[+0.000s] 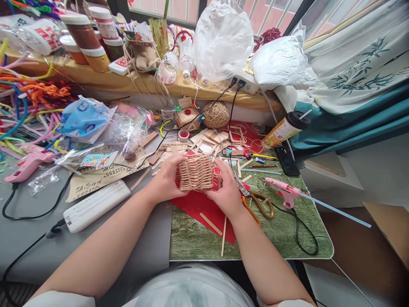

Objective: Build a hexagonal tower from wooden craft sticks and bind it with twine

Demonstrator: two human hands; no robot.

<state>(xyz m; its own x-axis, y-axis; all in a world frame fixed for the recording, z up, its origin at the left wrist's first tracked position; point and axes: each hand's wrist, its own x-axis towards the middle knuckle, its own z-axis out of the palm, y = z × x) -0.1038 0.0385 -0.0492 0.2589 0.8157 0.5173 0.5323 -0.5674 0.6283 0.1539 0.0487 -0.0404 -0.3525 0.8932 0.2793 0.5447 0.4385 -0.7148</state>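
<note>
Between my two hands is a small basket woven from twine [195, 172], its ribbed side facing me. My left hand [168, 179] grips its left side, the thumb near the lower edge. On the opposite side, my right hand [225, 185] has its fingers and thumb closed on the basket. Red paper [204, 209] lies under it, with a loose craft stick [211, 224] and a thin wooden stick [224, 238] on and beside it. Scissors [258, 202] with orange-brown handles rest just right of my right hand.
A pink glue gun [286, 189] with a long glue stick lies at right, its cord curling toward the table edge. Another pink glue gun [32, 162] is at far left. A white power bank-like case [97, 207], a twine ball [216, 114] and a drink cup [284, 128] surround the work area.
</note>
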